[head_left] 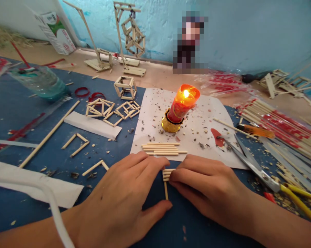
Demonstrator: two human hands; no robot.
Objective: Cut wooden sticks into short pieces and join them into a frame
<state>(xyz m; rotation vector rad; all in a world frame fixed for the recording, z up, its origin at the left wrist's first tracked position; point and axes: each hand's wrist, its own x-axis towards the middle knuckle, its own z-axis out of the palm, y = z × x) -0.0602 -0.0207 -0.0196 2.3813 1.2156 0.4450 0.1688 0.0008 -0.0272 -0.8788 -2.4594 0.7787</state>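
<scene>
My left hand (124, 196) is low over the blue table, thumb and index finger spread apart around a small row of sticks. Its thumb tip is by the lower end of a single upright stick (166, 190). My right hand (209, 182) has its fingers closed on the right ends of several short wooden sticks (166, 174), laid side by side above that upright stick. Just beyond both hands, more cut sticks (160, 148) lie together on the edge of a white paper sheet (147, 120).
A lit red candle (180, 106) in a gold base stands on the paper. Scissors (264, 175) and an orange-handled tool (256, 130) lie at right, near bundled sticks (279, 124). Stick frames (126, 89), a cut bottle (39, 82) and paper strips (93, 124) are at left.
</scene>
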